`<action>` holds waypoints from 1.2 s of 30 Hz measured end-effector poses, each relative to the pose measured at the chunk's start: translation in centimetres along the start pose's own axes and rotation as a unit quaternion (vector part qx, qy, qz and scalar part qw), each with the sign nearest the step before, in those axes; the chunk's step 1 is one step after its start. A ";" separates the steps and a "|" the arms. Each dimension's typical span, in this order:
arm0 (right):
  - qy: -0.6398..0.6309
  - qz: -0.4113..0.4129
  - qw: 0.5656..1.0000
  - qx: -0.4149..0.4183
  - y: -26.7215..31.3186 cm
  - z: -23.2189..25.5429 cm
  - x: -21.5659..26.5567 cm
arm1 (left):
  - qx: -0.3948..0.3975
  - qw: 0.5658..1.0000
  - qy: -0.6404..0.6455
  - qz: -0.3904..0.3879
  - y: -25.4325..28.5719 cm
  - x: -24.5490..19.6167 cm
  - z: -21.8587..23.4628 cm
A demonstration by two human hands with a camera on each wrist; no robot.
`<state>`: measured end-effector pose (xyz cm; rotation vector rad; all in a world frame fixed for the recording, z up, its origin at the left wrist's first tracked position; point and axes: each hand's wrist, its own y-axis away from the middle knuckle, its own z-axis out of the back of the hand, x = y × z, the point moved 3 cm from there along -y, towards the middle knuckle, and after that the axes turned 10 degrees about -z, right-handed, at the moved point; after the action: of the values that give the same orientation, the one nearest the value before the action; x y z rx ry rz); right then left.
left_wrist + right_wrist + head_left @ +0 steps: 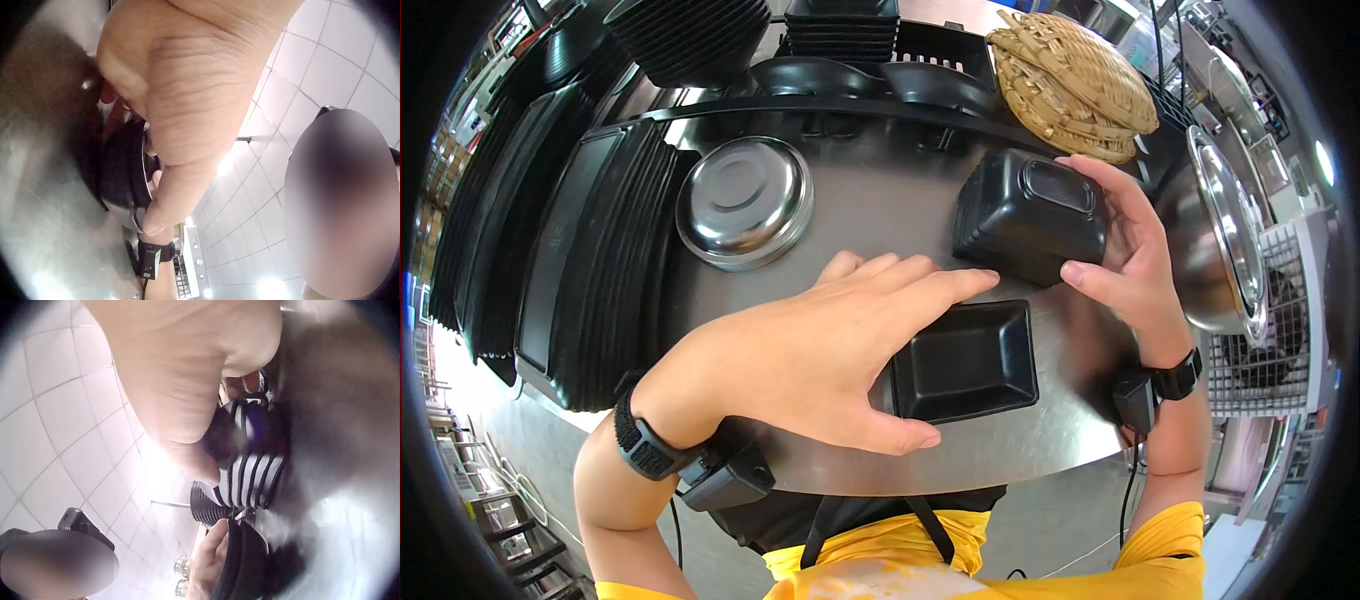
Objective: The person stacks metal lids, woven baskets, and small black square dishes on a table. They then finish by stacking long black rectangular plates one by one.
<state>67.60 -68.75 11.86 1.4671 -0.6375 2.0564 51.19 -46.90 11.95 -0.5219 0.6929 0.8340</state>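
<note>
On the steel table lies a single black rectangular dish [965, 362], hollow side up. My left hand [800, 350] spreads over its left side, index finger along the far edge and thumb by the near edge; whether they press on it I cannot tell. In the left wrist view the thumb of the left hand [187, 112] overlaps the rim of the dark dish [125, 169]. To the right, my right hand [1135, 250] holds a stack of upside-down black dishes [1025, 215] at its right end, the stacked rims showing in the right wrist view [253, 478].
Round steel bowls [745, 200] stand behind my left hand. Stacked black trays [590, 260] line the left. Woven bamboo baskets [1075, 85] sit at the back right, and a large steel bowl [1210, 235] is right of my right hand. More black dishes [840, 30] stand behind.
</note>
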 end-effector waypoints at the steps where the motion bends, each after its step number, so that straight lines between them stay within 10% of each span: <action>1: 0.003 0.026 1.000 -0.007 0.1 0.2 0.0 | -0.003 1.000 -0.003 -0.001 0.0 0.0 0.0; 9: -0.098 0.125 0.976 -0.152 0.7 1.4 0.7 | -0.027 1.000 0.006 -0.012 0.0 0.2 0.1; 14: -0.225 0.155 0.957 -0.101 1.5 0.8 2.3 | -0.052 0.998 0.034 -0.013 0.1 0.3 0.1; 16: -0.170 0.146 0.973 -0.061 2.2 0.6 2.3 | -0.053 0.998 0.037 -0.009 0.2 0.4 0.1; 17: -0.135 0.004 0.968 -0.211 2.4 -1.0 3.5 | -0.052 0.998 0.039 -0.007 0.2 0.5 0.0; 18: -0.097 0.198 0.975 -0.020 2.5 -1.3 3.4 | -0.055 0.998 0.039 -0.005 0.3 0.6 0.0; 23: 0.158 0.230 0.942 0.185 2.7 -3.2 4.5 | -0.058 0.997 0.053 -0.012 0.3 0.6 -0.1; 36: 0.169 0.222 0.952 0.128 3.1 -2.7 3.9 | -0.043 0.998 0.027 -0.033 0.0 0.0 0.2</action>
<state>62.62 -68.74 14.50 1.1225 -0.6149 2.7515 51.25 -46.79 12.13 -0.6447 0.6885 0.7929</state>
